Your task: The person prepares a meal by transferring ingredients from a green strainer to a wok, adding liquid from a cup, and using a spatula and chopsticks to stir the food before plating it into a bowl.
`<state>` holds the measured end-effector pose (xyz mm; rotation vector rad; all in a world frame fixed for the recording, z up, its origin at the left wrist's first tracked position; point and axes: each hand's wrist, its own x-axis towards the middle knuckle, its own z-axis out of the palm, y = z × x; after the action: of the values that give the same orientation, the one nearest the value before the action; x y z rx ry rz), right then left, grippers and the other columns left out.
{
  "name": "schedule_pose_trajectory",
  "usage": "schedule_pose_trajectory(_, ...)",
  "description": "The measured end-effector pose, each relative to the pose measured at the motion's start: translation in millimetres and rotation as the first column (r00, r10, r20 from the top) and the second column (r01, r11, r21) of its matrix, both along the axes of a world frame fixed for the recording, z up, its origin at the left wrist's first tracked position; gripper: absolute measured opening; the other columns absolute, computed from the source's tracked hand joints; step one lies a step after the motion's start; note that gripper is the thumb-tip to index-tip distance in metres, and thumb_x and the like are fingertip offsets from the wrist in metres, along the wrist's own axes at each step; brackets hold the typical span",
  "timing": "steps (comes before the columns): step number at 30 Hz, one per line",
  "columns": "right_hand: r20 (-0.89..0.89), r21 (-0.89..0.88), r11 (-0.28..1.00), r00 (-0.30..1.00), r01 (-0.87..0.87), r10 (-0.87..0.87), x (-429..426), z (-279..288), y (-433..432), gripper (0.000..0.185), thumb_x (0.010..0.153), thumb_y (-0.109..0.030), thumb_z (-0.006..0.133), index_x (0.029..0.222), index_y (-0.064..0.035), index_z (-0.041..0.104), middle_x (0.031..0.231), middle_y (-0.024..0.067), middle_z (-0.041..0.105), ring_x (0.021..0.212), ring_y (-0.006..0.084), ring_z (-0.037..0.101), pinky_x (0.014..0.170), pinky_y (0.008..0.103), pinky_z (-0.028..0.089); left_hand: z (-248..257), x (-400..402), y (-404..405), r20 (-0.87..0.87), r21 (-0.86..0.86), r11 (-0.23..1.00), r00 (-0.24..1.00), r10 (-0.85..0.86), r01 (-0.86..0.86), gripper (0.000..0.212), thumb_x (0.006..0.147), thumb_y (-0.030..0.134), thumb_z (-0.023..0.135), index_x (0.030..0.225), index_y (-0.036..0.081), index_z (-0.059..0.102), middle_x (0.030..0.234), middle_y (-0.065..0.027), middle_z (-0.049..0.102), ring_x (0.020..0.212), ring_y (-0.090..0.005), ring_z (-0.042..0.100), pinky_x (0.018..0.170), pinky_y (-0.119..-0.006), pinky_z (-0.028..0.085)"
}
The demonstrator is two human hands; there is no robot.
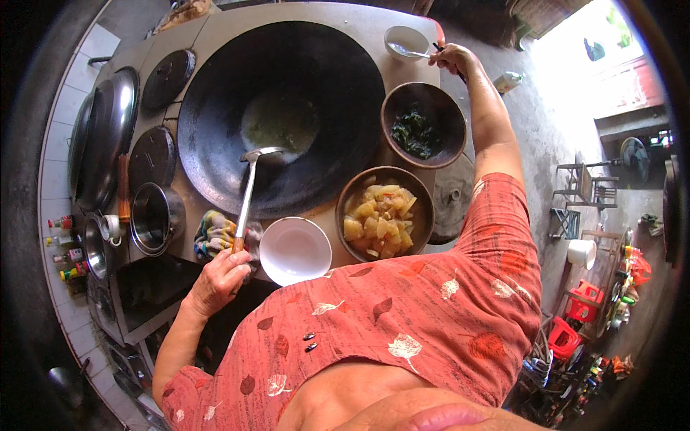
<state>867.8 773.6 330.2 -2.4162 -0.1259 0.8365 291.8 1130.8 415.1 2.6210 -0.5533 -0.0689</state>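
My left hand [218, 277] grips the wooden end of a long metal wok spatula [249, 194]. The spatula's head rests in a large black wok [334, 91], at the edge of a shallow pool of cloudy greenish liquid [277, 124]. At the far right corner, my right hand [455, 59] holds a metal spoon [416, 54] over a small white bowl [393, 35]; a thin black stick-like piece also passes through its fingers. Nearest my body are a white bowl [295, 250] and a brown bowl of cooked chunks in sauce [380, 218]. Another brown bowl holds dark cooked greens [414, 132].
A patterned cloth [214, 237] lies beside the spatula handle. Left of the wok are round dark lids [152, 156], a steel pot [156, 218], a bamboo brush [124, 188] and a large metal lid [116, 134]. Seasoning bottles [73, 272] line the tiled wall. Stools [563, 339] stand at right.
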Motion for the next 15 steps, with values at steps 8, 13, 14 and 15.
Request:
schedule_pose_trajectory(8, -0.188, 0.256, 0.960, 0.980, 0.115, -0.067, -10, 8, -6, 0.020, 0.084, -0.028, 0.060, 0.087, -0.0089, 0.066, 0.055, -0.0059, 0.043, 0.042, 0.0058, 0.030, 0.038, 0.0223, 0.023, 1, -1, -3, 0.023, -0.028, 1.000, 1.000, 0.013, -0.013, 0.018, 0.064, -0.005, 0.057, 0.081, 0.001, 0.053, 0.096, -0.0118, 0.056, 0.085, -0.0311, 0.057, 0.075, -0.036, 0.048)
schedule_pose_trajectory(13, -0.208, 0.327, 0.926, 0.970, 0.191, -0.126, -15, 7, -7, 0.020, 0.082, -0.031, 0.063, 0.084, -0.0115, 0.066, 0.055, -0.0086, 0.042, 0.042, 0.0025, 0.030, 0.037, 0.0198, 0.020, 2, 0, -2, 0.001, -0.024, 1.000, 1.000, 0.005, -0.005, 0.020, 0.064, -0.005, 0.057, 0.082, 0.002, 0.053, 0.096, -0.0114, 0.056, 0.084, -0.0309, 0.057, 0.075, -0.036, 0.048)
schedule_pose_trajectory(14, -0.211, 0.315, 0.933, 0.971, 0.175, -0.110, -15, 6, -8, 0.020, 0.082, -0.031, 0.063, 0.085, -0.0118, 0.066, 0.055, -0.0088, 0.043, 0.042, 0.0025, 0.029, 0.037, 0.0199, 0.020, 3, 0, -2, -0.004, -0.028, 1.000, 1.000, 0.009, -0.009, 0.020, 0.063, -0.005, 0.058, 0.082, 0.002, 0.053, 0.096, -0.0113, 0.056, 0.084, -0.0307, 0.057, 0.075, -0.036, 0.048)
schedule_pose_trajectory(15, -0.197, 0.317, 0.934, 0.975, 0.163, -0.103, -14, 5, -10, 0.020, 0.082, -0.031, 0.063, 0.086, -0.0121, 0.066, 0.055, -0.0089, 0.043, 0.041, 0.0025, 0.029, 0.037, 0.0200, 0.020, 4, 1, -3, -0.026, -0.014, 1.000, 1.000, 0.015, -0.015, 0.020, 0.063, -0.005, 0.058, 0.082, 0.002, 0.053, 0.096, -0.0112, 0.056, 0.084, -0.0305, 0.057, 0.075, -0.036, 0.048)
